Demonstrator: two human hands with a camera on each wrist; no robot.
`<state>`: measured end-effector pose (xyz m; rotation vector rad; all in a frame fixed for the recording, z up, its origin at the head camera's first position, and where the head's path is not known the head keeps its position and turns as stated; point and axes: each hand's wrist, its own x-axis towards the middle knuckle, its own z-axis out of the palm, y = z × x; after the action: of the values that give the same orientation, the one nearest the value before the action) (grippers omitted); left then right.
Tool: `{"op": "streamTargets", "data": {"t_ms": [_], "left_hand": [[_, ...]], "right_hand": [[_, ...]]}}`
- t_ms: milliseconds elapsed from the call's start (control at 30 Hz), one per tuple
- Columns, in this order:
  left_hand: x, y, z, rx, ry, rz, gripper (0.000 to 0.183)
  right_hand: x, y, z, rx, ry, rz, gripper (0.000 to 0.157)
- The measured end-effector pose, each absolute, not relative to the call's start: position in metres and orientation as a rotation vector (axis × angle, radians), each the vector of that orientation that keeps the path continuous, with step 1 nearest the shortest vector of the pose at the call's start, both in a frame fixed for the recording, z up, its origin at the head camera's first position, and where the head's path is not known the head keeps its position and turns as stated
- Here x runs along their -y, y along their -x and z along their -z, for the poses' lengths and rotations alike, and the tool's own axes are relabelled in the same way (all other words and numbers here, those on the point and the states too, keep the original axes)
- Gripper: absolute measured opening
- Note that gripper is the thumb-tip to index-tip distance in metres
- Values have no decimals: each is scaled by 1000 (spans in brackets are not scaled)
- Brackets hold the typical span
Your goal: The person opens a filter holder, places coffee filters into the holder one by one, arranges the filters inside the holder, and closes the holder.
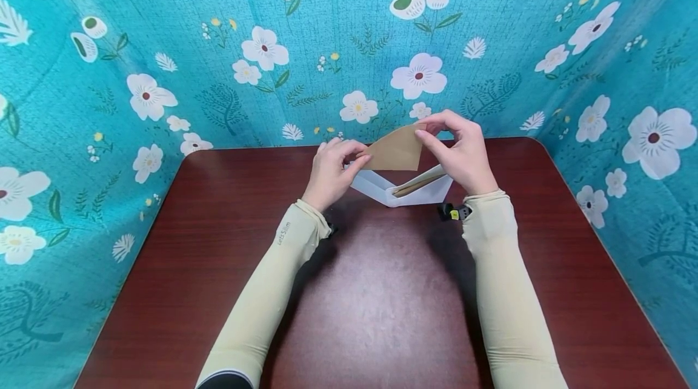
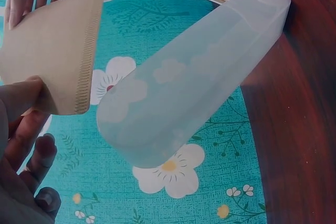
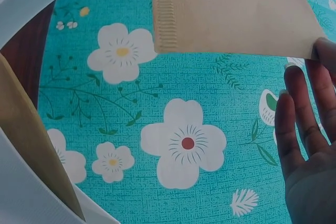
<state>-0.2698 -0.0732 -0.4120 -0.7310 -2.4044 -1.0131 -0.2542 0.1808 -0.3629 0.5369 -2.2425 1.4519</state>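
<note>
A brown paper coffee filter with a crimped seam is held up between both hands, above an opened case. Its left end is pinched between thumb and fingers of my left hand. My right hand pinches the upper right corner. Below and behind the fingers stands the white case, holding more brown filters upright on its right side. The translucent lid spreads out to the left, hinged to the case. In the right wrist view the filter's seam hangs free of the fingers.
The dark red-brown table lies under both forearms. A turquoise flowered curtain rises directly behind the table's far edge and along both sides. Black wrist straps sit beneath the sleeves.
</note>
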Motion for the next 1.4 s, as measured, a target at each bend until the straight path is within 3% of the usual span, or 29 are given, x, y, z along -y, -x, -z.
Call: {"op": "streamTargets", "data": {"t_ms": [700, 1400], "left_hand": [[63, 273, 415, 2439, 763, 925, 15], [16, 274, 417, 2495, 800, 552, 14]], "right_hand": [[-201, 269, 376, 2270, -568, -1344, 15], [-233, 265, 383, 2403, -435, -1255, 15]]}}
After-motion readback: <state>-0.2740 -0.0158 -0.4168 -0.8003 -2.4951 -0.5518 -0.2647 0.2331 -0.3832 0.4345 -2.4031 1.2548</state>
